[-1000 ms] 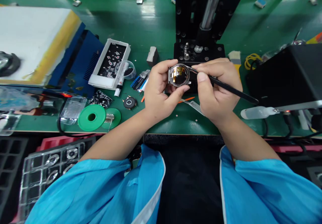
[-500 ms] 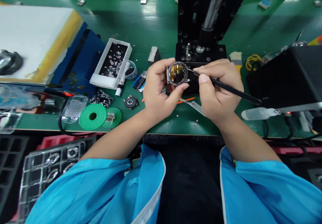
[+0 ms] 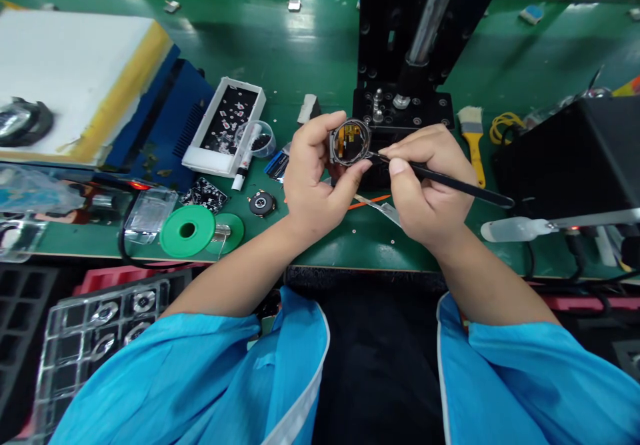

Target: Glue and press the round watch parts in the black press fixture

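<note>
My left hand (image 3: 320, 178) grips a round smartwatch case (image 3: 351, 142) between thumb and fingers, its open inside facing me and an amber flex cable showing within. In my right hand (image 3: 433, 188) is a pair of black tweezers (image 3: 457, 185), held like a pen. The tweezers' tips reach the lower right rim of the case; whether they pinch anything is too small to tell. Below the hands, a thin pale strip (image 3: 380, 208) and an orange stick (image 3: 370, 202) lie on the green bench. A round black watch back (image 3: 261, 203) rests left of my left hand.
A black press stand (image 3: 405, 105) rises behind the hands. To the left are a white parts tray (image 3: 225, 125), a marker (image 3: 243, 170), a green solder spool (image 3: 187, 231) and a blue machine (image 3: 185, 111). A brush (image 3: 473, 145) and a black box (image 3: 570, 151) stand right.
The watch case has tilted, showing more of the flex cable inside. The tweezers' tips have moved from its upper right rim down to the lower right. The view has shifted slightly.
</note>
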Motion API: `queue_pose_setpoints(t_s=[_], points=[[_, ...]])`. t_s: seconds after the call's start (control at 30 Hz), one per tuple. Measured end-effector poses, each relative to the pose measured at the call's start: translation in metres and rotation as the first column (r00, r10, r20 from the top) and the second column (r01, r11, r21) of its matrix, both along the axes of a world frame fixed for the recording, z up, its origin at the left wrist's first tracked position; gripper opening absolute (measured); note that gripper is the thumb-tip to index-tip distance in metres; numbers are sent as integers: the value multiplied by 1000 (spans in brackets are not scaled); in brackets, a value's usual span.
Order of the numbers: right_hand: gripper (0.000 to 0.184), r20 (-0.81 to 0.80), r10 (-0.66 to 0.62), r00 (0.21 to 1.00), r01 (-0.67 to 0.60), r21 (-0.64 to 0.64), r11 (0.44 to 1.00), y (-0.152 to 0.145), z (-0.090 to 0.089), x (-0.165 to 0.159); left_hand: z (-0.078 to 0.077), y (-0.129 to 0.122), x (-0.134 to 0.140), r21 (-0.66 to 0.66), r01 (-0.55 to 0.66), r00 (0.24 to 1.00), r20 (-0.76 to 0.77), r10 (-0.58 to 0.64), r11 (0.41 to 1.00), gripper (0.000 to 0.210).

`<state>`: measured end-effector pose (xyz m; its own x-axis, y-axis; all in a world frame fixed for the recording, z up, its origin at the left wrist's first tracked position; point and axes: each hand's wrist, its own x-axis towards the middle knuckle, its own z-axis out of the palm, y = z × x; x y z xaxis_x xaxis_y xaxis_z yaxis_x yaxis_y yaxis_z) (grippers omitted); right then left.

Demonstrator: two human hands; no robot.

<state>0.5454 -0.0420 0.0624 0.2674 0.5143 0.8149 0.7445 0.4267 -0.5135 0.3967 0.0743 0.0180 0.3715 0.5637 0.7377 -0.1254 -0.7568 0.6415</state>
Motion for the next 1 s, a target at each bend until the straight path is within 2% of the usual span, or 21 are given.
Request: queue_pose_setpoints(t_s=[0.2,0.4,0.7,0.77,0.9,1.0], points=[[10,17,24,1000,-24,20,1000,0,2,0,1,2,-1,-28,30,1000,6,-30,999,71],[11,2,35,999,-35,55,998,2,5,0,3,3,5,103,-24,997,77,16,994,68],[10,-38,65,997,-62,77,995,3,7,-2,0,4,1,-21,8,1000,9,-8,1000,76],[11,-37,62,997,-59,78,995,2,7,-2,0,5,2,-24,-19,1000,12,19,1000,76],[13,-20,50,999,-49,68,996,1,7,-2,3,3,5,50,-20,996,85,15,999,71],[12,-14,46,999,-45,46,998,0,6,-2,6,0,5,5,-8,998,70,7,1000,70]])
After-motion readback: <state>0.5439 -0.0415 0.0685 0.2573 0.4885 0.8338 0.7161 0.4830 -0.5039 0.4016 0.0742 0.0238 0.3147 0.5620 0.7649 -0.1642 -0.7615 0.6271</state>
